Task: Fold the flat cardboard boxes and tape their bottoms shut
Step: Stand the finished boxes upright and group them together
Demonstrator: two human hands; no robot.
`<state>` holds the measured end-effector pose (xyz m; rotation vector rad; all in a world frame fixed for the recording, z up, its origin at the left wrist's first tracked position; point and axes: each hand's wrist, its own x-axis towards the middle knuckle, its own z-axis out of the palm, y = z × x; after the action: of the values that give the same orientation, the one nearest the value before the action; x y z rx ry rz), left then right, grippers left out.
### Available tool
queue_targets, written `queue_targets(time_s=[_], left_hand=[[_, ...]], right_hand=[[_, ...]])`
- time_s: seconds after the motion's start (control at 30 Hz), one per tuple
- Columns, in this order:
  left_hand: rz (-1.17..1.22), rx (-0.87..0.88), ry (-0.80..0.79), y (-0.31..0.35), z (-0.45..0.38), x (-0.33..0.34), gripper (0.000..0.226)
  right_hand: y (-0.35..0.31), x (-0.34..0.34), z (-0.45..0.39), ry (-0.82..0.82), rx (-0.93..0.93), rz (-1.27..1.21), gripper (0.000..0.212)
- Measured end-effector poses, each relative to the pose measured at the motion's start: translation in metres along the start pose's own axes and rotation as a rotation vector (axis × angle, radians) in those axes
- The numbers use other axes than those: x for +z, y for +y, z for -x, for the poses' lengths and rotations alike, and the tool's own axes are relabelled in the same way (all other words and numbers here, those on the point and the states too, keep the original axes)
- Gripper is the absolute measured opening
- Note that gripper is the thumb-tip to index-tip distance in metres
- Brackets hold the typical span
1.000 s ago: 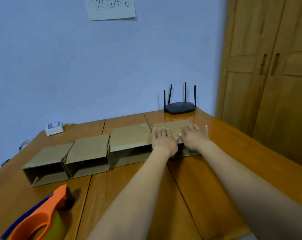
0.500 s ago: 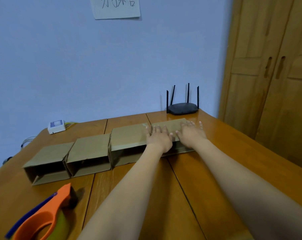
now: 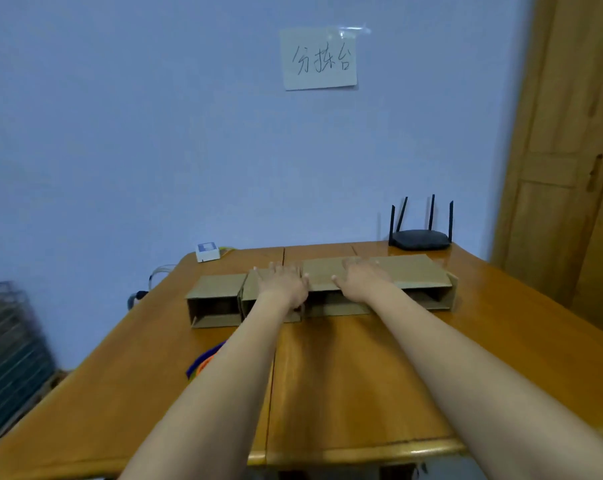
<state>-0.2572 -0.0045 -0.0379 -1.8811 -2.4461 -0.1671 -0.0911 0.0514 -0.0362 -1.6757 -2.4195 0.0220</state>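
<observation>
Several folded brown cardboard boxes stand side by side in a row on the wooden table, open sides facing me. My left hand lies flat, fingers spread, on top of the second box from the left. My right hand lies flat on the third box. The leftmost box and the rightmost box are untouched. An orange and blue tape dispenser lies near the left forearm, mostly hidden by it.
A black router with antennas sits at the table's back right. A small white device with cables sits at the back left. A wooden wardrobe stands right; a dark wire rack stands left. A paper note hangs on the wall.
Both hands have slid left along the row, from the rightmost boxes to the middle ones. The camera has tilted up and turned left, so the note and the rack now show.
</observation>
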Motion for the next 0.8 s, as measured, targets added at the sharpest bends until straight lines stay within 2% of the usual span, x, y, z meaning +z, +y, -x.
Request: queue_targets(time_s=[0.37, 0.53, 0.73, 0.8], left_hand=[[0.028, -0.247, -0.044, -0.151, 0.019, -0.016, 0.062], [0.052, -0.313, -0.070, -0.187, 0.006, -0.003, 0.062], [0.081, -0.340, -0.109, -0.207, -0.016, 0.021, 0.058], [0.116, -0.329, -0.111, -0.208, -0.020, 0.028, 0.057]], right_hand=[[-0.151, 0.024, -0.027, -0.087, -0.202, -0.009, 0.060], [-0.182, 0.043, -0.048, -0.127, -0.207, -0.069, 0.057], [-0.201, 0.067, -0.070, -0.114, -0.284, -0.010, 0.061], [-0.204, 0.074, -0.074, -0.105, -0.313, 0.017, 0.054]])
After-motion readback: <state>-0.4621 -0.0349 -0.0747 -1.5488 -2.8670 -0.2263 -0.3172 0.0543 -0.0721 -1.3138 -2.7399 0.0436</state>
